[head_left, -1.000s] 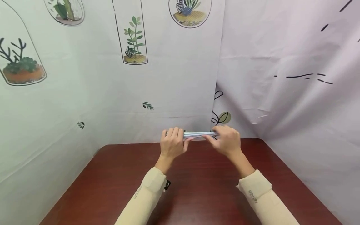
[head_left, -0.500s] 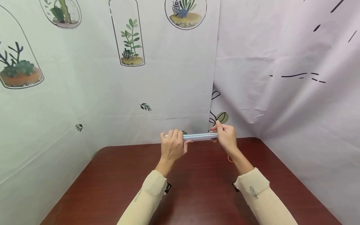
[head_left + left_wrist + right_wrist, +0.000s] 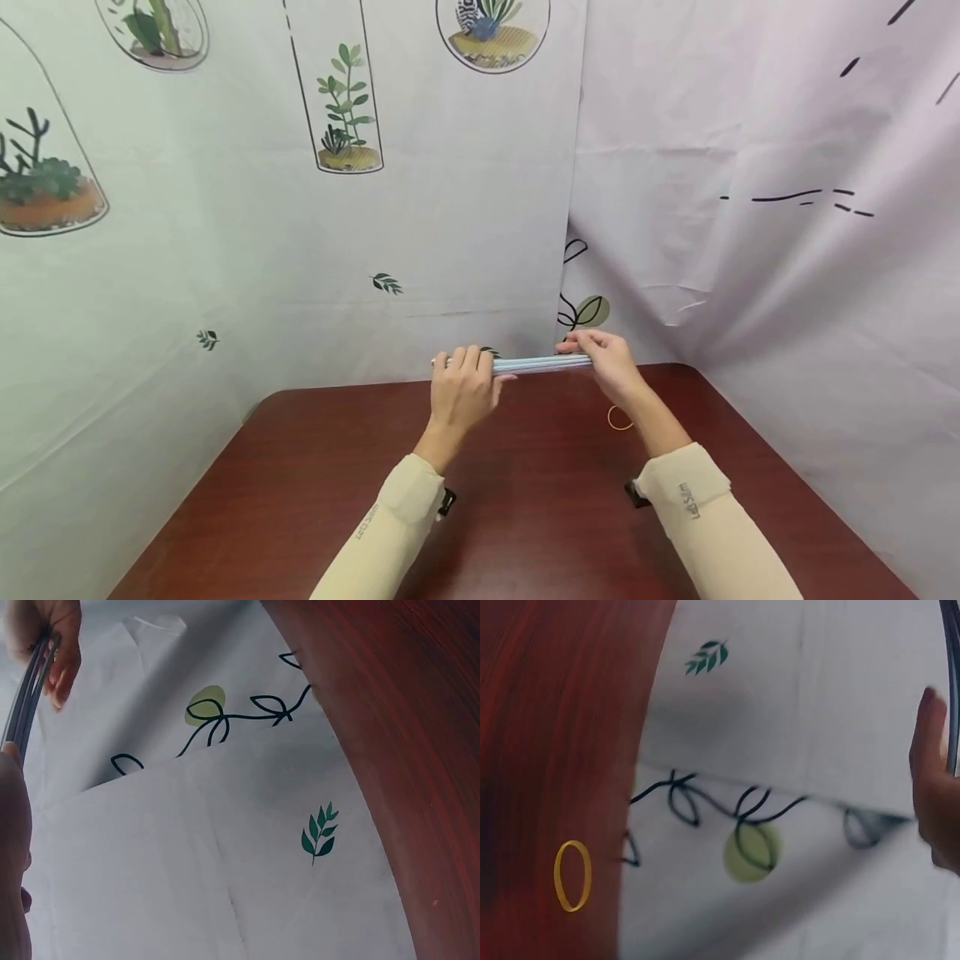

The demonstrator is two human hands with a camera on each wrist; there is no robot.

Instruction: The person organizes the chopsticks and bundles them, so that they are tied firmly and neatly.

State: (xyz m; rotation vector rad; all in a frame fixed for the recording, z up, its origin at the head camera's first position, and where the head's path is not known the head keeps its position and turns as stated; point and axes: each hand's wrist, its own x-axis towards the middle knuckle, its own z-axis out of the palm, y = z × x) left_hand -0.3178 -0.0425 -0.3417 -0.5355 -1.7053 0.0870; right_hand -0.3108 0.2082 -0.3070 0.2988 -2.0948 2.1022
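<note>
A bundle of thin, pale blue sticks (image 3: 540, 363) is held level in the air above the far edge of the table. My left hand (image 3: 461, 387) grips its left part, fingers curled over the top; short ends poke out past that hand. At the bundle's right end is my right hand (image 3: 613, 367), its fingers stretched out loosely and the stick ends touching about the palm. In the left wrist view the sticks (image 3: 28, 697) run up to the right hand (image 3: 56, 645). A yellow rubber band (image 3: 620, 418) lies on the table below the right wrist.
The dark red-brown table (image 3: 525, 517) reaches back to a white cloth backdrop (image 3: 480, 233) printed with plants. Cloth also hangs along the left and right sides, with folds at right.
The right hand first gripped the right end, then turned and loosened, its fingers now extended. The rubber band has come into view beneath it. The left hand holds almost still.
</note>
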